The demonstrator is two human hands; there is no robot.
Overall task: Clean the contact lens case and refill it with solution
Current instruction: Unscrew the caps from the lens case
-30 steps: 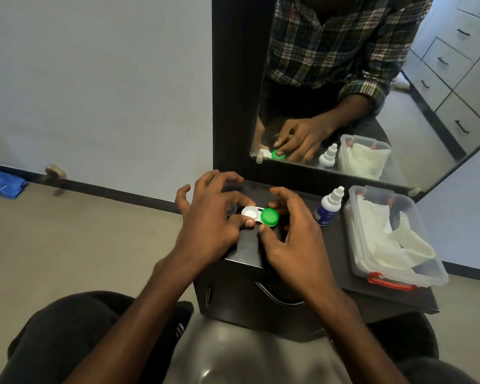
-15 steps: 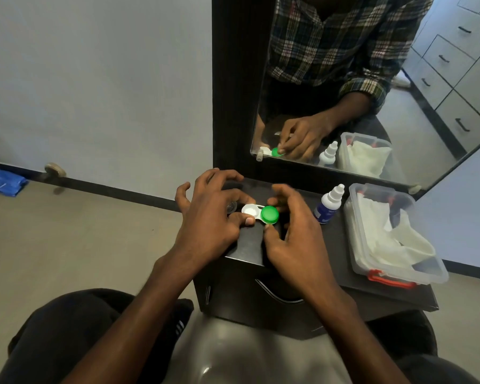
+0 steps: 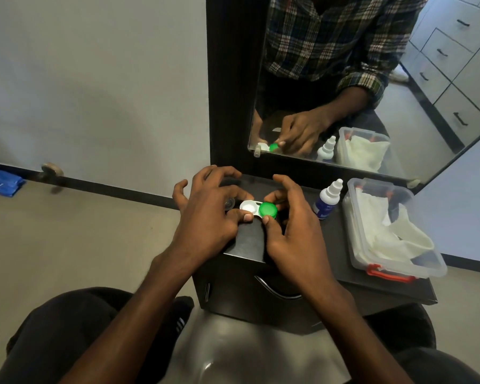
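A white contact lens case [image 3: 248,207] rests on the black cabinet top [image 3: 250,242]. Its left well has no cap and shows white inside; a green cap [image 3: 268,209] sits on the right well. My left hand [image 3: 208,217] pinches the case's left end between thumb and forefinger. Thumb and fingers of my right hand [image 3: 294,231] grip the green cap. A small clear round thing [image 3: 229,203], perhaps the other cap, lies half hidden behind my left fingers. The solution bottle [image 3: 327,199], white with a blue label and capped nozzle, stands upright to the right.
A clear plastic box [image 3: 427,261] with a red clip holds white tissues at the right of the cabinet top. A dark-framed mirror [image 3: 233,79] rises right behind the case and reflects the scene. My knees sit below the cabinet's front edge.
Both hands stay on the case. My right fingers have shifted a little around the green cap, with the forefinger lifted higher. The case has barely moved.
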